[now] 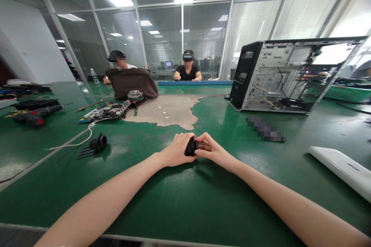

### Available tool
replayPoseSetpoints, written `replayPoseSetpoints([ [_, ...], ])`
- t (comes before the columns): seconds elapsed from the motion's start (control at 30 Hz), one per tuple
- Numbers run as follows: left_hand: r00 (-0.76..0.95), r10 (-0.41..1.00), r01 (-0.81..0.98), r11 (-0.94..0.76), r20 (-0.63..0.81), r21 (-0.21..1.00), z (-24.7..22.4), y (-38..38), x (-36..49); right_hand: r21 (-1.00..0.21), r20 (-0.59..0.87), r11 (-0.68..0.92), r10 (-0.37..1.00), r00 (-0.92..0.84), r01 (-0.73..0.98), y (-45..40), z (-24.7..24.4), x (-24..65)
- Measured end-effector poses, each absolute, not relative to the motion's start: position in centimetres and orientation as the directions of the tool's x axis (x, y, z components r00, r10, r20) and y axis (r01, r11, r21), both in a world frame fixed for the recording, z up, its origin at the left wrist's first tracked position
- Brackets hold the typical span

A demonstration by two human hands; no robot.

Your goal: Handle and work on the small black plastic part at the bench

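Observation:
A small black plastic part (190,147) is held between both hands just above the green table (174,200). My left hand (175,149) wraps round its left side, fingers closed. From the right, the fingertips of my right hand (213,148) pinch its edge. Its exact kind cannot be made out, since fingers cover much of it. To the left on the table lies another black plastic piece (98,142) with a round end and flat prongs.
An open computer case (246,81) stands at the right, with a white flat box (344,170) nearer me. At the left are a circuit board (106,112), a white cable (89,131) and a power drill (36,115). Two people (188,70) sit across the table.

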State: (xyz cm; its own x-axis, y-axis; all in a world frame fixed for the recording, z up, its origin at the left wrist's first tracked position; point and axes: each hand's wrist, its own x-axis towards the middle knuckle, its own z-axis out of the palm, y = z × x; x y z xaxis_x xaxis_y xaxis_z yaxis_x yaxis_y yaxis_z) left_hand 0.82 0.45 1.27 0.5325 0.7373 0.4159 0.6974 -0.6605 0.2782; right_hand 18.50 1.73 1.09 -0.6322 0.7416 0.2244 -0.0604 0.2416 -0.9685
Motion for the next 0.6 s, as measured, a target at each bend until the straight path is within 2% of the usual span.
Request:
replayPoseSetpoints([
  [0.17, 0.526, 0.738, 0.697, -0.659, 0.424, 0.282, 1.30, 0.35, 0.96, -0.960, 0.239, 0.278, 0.785, -0.571, -0.020, 1.94, 0.81, 18.17],
  [0.3, 0.535, 0.726, 0.682, -0.673, 0.432, 0.287, 1.60, 0.17, 0.97, -0.969, 0.186, 0.244, 0.812, -0.553, 0.032, 2.32, 0.46, 18.20],
  [0.5, 0.556, 0.716, 0.658, -0.690, 0.423, 0.302, 2.02, -0.12, 0.90, -0.965, 0.233, 0.252, 0.725, -0.648, -0.065, 2.08, 0.73, 18.57],
  [0.6, 0.555, 0.719, 0.662, -0.686, 0.418, 0.301, 1.95, -0.11, 0.81, -0.965, 0.237, 0.257, 0.746, -0.622, -0.059, 1.80, 0.99, 18.54],
])
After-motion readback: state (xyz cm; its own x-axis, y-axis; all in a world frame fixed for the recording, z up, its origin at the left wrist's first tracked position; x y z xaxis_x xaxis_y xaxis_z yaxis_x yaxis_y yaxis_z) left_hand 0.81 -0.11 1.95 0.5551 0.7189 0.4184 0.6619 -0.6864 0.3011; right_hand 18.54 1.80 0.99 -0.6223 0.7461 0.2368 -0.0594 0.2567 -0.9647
